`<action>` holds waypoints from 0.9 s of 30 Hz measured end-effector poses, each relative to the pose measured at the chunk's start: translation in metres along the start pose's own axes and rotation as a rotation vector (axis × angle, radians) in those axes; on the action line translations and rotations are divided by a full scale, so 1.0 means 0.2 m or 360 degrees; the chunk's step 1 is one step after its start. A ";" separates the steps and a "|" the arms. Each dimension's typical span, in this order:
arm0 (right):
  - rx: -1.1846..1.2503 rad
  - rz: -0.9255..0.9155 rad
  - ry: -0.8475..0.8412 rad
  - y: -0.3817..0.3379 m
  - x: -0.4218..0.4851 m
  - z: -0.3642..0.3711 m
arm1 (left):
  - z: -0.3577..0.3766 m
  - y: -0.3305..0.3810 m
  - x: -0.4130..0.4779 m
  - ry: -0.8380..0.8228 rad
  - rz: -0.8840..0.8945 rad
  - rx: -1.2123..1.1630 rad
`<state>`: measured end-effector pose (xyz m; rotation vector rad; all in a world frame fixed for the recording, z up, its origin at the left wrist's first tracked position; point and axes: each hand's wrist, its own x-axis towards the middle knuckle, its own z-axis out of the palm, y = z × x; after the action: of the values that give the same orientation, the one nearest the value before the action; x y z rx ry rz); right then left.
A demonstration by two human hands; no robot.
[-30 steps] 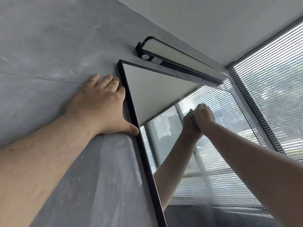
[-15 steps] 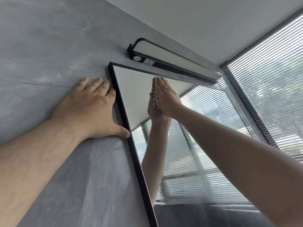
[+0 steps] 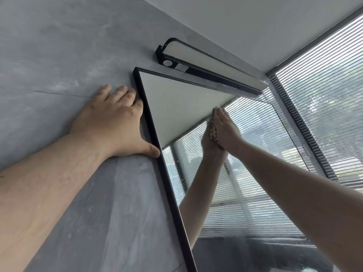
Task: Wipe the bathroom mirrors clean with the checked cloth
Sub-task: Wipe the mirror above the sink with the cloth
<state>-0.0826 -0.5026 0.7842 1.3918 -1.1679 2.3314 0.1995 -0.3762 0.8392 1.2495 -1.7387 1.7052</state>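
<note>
Grey stone-look tiles (image 3: 59,55) cover the bathroom wall, seen from below at a steep angle, with a faint joint line running across them. Nearest the camera, two bare forearms reach up from the lower corners.

The left hand (image 3: 112,122) lies flat on the tile just beside the mirror's black frame (image 3: 169,193). Its fingers are straight and close together, pointing up the wall, and the thumb is spread out so that its tip touches the frame's edge.

The right hand (image 3: 225,130) is further up and to the right, pressed flat against the mirror (image 3: 176,107) glass. Its fingers are straight and held together, pointing towards the mirror's top edge. Between the palm and the glass sits the checked cloth (image 3: 213,127), of which only a thin strip shows along the hand's left side and at the fingertips. The cloth is on the upper middle part of the glass, where the reflected ceiling meets the reflected blinds. The reflection of the hand and arm meets the real hand at the cloth.

Above the mirror, a long black wall lamp (image 3: 206,63) with a pale diffuser is fixed to the tile. Farthest away, on the right, a window with horizontal blinds (image 3: 324,91) runs up to the white ceiling (image 3: 245,20).
</note>
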 end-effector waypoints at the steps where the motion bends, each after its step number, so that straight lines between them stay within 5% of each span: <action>1: -0.0025 -0.0116 -0.0019 -0.09 -0.06 0.03 | 0.00 0.00 0.00 0.0001 -0.0003 -0.0004; 6: -0.0321 -0.0668 -0.0137 -0.39 -0.28 0.10 | -0.01 0.00 -0.01 0.0007 0.0007 -0.0031; 15: -0.0352 -0.0883 -0.0526 -0.32 -0.73 0.03 | 0.00 0.01 -0.04 0.0078 0.0054 -0.0011; 20: -0.0275 -0.0338 -0.0025 -0.06 -0.64 -0.02 | 0.00 0.00 -0.05 0.0137 0.0075 -0.0018; 27: -0.0184 0.0483 -0.0090 0.44 -0.61 -0.29 | -0.02 0.02 -0.06 0.0120 0.0075 -0.0082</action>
<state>-0.0997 -0.4937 0.6250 1.3282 -1.6033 2.3821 0.2023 -0.3697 0.8278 1.1157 -1.7692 1.7000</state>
